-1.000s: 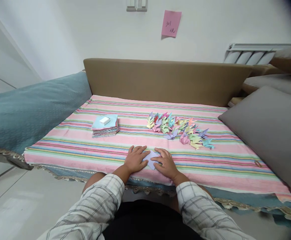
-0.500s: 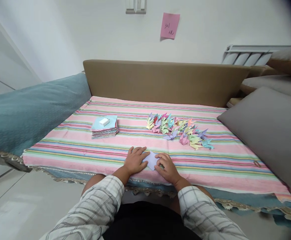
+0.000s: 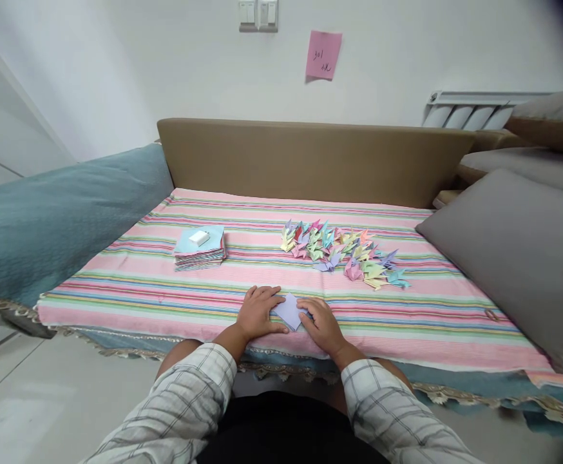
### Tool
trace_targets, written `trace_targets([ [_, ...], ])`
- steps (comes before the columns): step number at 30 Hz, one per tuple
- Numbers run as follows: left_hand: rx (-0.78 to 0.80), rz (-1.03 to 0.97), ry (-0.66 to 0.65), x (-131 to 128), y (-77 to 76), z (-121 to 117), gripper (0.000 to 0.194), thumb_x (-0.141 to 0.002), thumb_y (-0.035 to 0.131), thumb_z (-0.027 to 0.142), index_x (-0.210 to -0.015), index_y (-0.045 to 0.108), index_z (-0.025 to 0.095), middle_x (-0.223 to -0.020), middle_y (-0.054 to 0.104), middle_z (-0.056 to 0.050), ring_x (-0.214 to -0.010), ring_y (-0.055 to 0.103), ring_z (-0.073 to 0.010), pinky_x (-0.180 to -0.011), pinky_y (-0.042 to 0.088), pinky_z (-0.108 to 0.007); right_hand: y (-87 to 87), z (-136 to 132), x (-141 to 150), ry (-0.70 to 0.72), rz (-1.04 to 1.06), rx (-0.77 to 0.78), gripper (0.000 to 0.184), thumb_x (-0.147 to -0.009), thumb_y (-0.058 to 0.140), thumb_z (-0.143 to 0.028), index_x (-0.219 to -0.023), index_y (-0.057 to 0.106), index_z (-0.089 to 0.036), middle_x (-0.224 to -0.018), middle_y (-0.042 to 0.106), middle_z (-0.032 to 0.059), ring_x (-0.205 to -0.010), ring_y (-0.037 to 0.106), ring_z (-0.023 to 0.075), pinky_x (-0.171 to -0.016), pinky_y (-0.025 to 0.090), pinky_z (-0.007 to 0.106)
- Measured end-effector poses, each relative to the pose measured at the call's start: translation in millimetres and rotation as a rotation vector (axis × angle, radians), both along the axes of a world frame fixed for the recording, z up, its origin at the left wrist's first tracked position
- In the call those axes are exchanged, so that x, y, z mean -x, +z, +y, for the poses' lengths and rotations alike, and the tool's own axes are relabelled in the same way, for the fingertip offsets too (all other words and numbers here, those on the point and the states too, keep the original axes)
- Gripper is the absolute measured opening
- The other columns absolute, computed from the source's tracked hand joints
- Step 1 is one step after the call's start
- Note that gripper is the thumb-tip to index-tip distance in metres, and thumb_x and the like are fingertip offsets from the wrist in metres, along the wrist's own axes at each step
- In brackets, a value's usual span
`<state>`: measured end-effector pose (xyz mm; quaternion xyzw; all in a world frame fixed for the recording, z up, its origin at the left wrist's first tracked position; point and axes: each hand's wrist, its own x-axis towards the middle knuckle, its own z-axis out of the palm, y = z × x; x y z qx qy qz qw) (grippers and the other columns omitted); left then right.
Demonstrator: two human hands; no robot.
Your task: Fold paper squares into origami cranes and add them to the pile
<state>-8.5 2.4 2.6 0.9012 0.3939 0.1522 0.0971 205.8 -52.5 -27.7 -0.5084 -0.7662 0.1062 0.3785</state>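
A small lilac sheet of origami paper [image 3: 288, 312], folded into a diamond-like shape, lies flat on the striped cloth in front of me. My left hand [image 3: 258, 312] rests flat at the paper's left edge, fingers stretched out and thumb apart below. At the right edge, my right hand [image 3: 321, 323] has its fingers bent over the paper, thumb and fingertips closed on its side. Beyond my hands sits a group of folded paper cranes [image 3: 316, 246] in many colours. To the left is a stack of square paper [image 3: 199, 259], with a small white block [image 3: 199, 238] on its top blue sheet.
The striped cloth [image 3: 131, 283] covers a sofa seat with a brown backrest [image 3: 310, 161] behind it. A blue-covered armrest [image 3: 69, 206] borders the left, and a large grey pillow [image 3: 513, 258] the right. A small brown loop [image 3: 491, 314] lies near the pillow.
My left thumb has moved down along the paper's lower left side. The right fingers have shifted further over the paper's right edge. The view has tilted slightly upward.
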Motion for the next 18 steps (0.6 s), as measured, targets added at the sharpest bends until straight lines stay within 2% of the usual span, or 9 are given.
trace_targets([
  [9,0.002,-0.02,0.019,-0.9,0.1,-0.4,0.064,-0.065,0.062,0.066,-0.118,0.059,0.03,-0.137,0.049,-0.004,-0.122,0.043,-0.0289,-0.105,0.023,-0.053,-4.5,1.8,-0.2,-0.01,-0.025,-0.027,0.026,-0.087,0.047,-0.029,-0.109,0.06,-0.021,-0.12,0.06,0.0077,-0.112,0.049,0.0236,-0.097,0.038,0.044],
  [15,0.006,-0.024,0.015,-0.5,-2.8,1.9,0.074,-0.054,0.069,0.068,-0.118,0.059,0.031,-0.136,0.049,-0.005,-0.121,0.043,-0.0305,-0.106,0.022,-0.053,-4.6,2.0,-0.3,-0.009,-0.007,-0.023,0.026,-0.088,0.045,-0.029,-0.107,0.061,-0.023,-0.117,0.061,0.0072,-0.11,0.051,0.0235,-0.096,0.039,0.044],
  [18,0.011,-0.03,0.021,-0.6,-2.3,1.8,0.071,-0.056,0.069,0.067,-0.117,0.06,0.03,-0.135,0.05,-0.005,-0.121,0.044,-0.0301,-0.106,0.023,-0.052,-3.9,1.6,-0.1,-0.012,0.006,-0.02,0.025,-0.088,0.045,-0.028,-0.106,0.062,-0.022,-0.115,0.062,0.0069,-0.108,0.051,0.0233,-0.095,0.039,0.044],
])
